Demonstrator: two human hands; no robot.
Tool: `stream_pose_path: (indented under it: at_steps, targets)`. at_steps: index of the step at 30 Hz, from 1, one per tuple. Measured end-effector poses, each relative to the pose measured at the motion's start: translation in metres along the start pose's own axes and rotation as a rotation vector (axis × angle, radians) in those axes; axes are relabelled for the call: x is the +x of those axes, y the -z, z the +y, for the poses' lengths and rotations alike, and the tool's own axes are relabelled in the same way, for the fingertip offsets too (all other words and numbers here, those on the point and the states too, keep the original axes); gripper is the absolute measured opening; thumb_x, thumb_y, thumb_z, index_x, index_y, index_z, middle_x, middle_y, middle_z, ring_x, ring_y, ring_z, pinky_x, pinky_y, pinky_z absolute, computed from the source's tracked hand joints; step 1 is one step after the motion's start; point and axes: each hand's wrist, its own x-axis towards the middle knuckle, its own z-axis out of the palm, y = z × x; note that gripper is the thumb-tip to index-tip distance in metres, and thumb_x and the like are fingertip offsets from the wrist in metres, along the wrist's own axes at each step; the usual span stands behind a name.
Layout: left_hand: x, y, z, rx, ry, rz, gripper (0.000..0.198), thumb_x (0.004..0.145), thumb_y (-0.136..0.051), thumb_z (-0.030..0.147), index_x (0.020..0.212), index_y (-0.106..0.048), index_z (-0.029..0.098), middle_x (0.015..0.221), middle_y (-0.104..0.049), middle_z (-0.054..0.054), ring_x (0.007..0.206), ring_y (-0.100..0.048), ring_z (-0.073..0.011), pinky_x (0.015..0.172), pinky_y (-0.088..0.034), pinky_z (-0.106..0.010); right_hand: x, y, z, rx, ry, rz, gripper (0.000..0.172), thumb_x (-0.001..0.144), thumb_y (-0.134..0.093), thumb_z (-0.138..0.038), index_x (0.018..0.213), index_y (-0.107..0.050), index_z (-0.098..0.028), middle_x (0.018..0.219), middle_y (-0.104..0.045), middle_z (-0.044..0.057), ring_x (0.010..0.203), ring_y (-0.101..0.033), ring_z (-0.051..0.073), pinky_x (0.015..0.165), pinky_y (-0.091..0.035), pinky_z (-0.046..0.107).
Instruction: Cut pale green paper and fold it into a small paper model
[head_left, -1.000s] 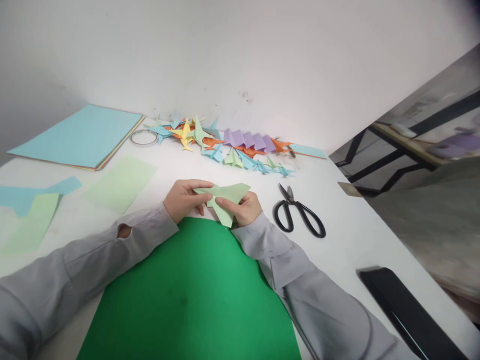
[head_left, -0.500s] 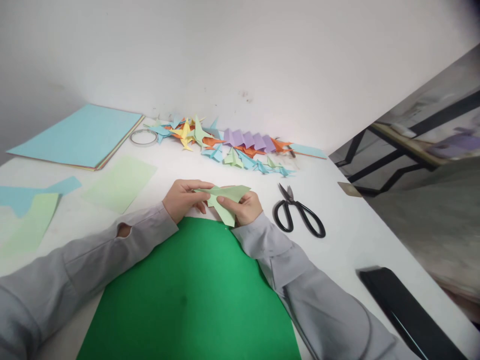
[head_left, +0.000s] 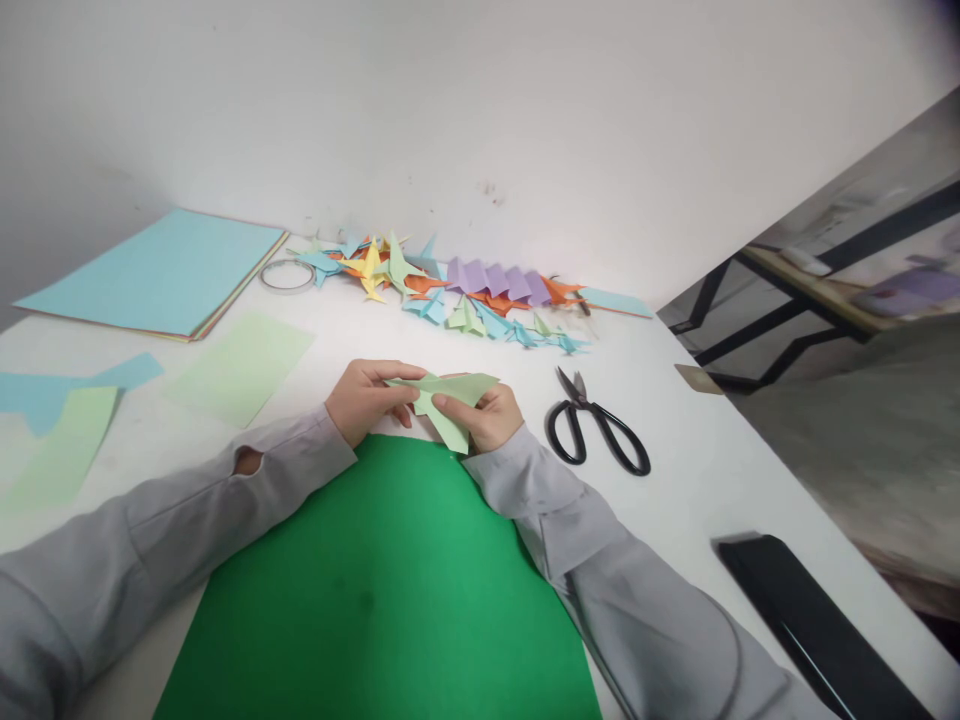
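Note:
Between my two hands is a partly folded piece of light green origami paper [head_left: 450, 425], raised just beyond the far edge of the green mat [head_left: 360, 580]. My left hand [head_left: 373, 397] pinches its left end between thumb and fingers. On the other side my right hand [head_left: 491, 415] grips it, thumb on top and fingers curled behind. One flap points right and another hangs down toward the mat. The fingers hide part of the folds. Black-handled scissors [head_left: 600, 425] lie right of my right hand, blades slightly apart.
Folded paper shapes in several colours [head_left: 397, 265] line the wall. Farther left are a stack of coloured sheets [head_left: 165, 275], a roll of tape [head_left: 288, 276], a light green sheet [head_left: 240, 370] and blue paper scraps [head_left: 45, 395]. A black phone-like object [head_left: 810, 620] lies near the right edge.
Almost nothing differs. Both hands keep their grip on the light green paper, and its right tip has shifted very slightly to the left.

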Motion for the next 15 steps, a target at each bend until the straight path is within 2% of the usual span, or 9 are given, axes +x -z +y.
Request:
stream_pose_path:
  at_steps: [15]
  targets:
    - [0.0017, 0.0027, -0.0039, 0.011, 0.004, 0.000, 0.022, 0.055, -0.070, 0.015, 0.076, -0.069, 0.012, 0.057, -0.062, 0.000, 0.039, -0.053, -0.0102, 0.041, -0.044, -0.025, -0.0020, -0.0006, -0.0018, -0.039, 0.022, -0.005, 0.025, 0.060, -0.073, -0.035, 0.077, -0.069, -0.018, 0.071, -0.069, 0.002, 0.061, -0.060, 0.016, 0.059, -0.046, 0.030]
